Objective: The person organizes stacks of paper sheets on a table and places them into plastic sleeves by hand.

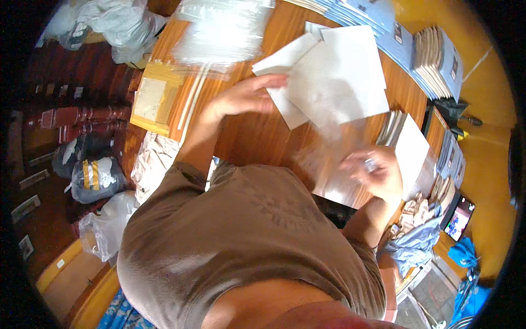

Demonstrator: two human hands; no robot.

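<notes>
Over the wooden table (241, 142), my left hand (249, 96) is open. Its fingers reach to the left edge of several loose white sheets (342, 77), which overlap at angles. My right hand (378, 167) is curled and smeared by motion. A small shiny, clear bit shows in its palm, too blurred to name. Between that hand and the sheets lies or moves a blurred, see-through film (329, 153), perhaps plastic. Just right of my right hand stands a stack with a white top face (413, 151) and grey layered edges.
Clear plastic sleeves (219, 41) lie piled at the far left. Folded light blue garments (361, 16) line the far right edge, with cream ones (438, 60) beside them. A yellow-brown box (153, 98) sits at the left corner. A lit phone (458, 219) stands at right.
</notes>
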